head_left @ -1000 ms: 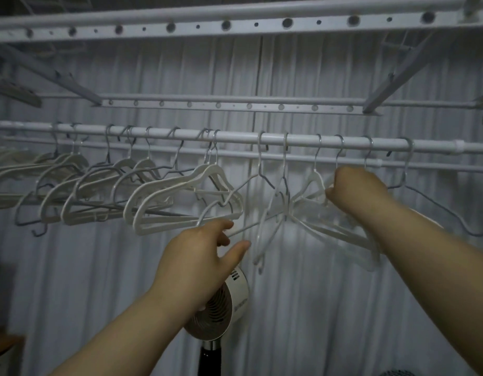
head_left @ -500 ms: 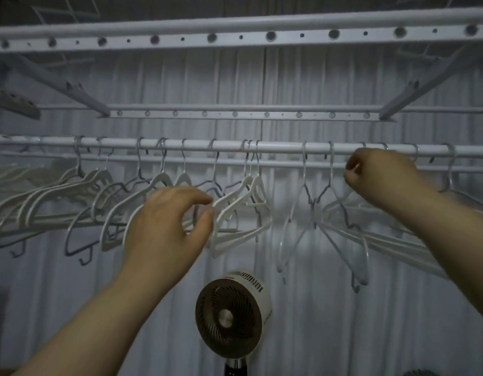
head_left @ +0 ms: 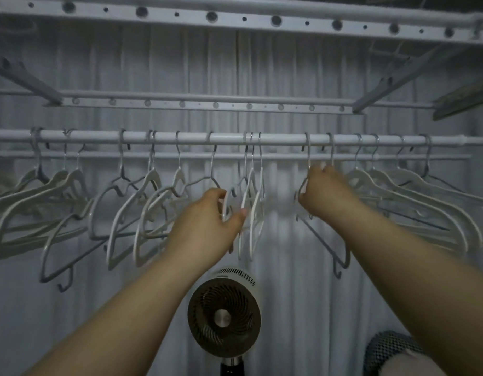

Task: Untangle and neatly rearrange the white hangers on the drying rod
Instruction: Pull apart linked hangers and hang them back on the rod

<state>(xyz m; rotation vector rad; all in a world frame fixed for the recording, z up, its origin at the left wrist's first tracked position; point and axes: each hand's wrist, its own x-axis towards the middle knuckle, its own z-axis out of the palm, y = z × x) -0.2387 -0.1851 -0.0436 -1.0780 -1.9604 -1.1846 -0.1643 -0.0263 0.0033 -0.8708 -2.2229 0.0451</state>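
Note:
A white drying rod (head_left: 283, 138) runs across the view at mid height. Several white hangers (head_left: 156, 202) hang crowded and crossed on its left half, and several more (head_left: 414, 194) lean together on the right. In the middle, a tight cluster of white hangers (head_left: 255, 210) hangs edge-on. My left hand (head_left: 207, 226) pinches the shoulder of a hanger at that cluster's left side between thumb and fingers. My right hand (head_left: 324, 194) is curled round the necks of two hangers (head_left: 331, 153) just below the rod. A gap of bare rod lies between the two hands.
A perforated rack bar (head_left: 207, 104) and a second one (head_left: 235, 19) run above the rod. A thinner rod (head_left: 289, 156) sits just behind it. A round fan (head_left: 224, 316) stands below the hands, a mesh object (head_left: 389, 351) at lower right. Grey curtains hang behind.
My left hand moved right and now pinches a hanger in the middle cluster. My right hand dropped from the rod onto two hanger necks. The view shifted.

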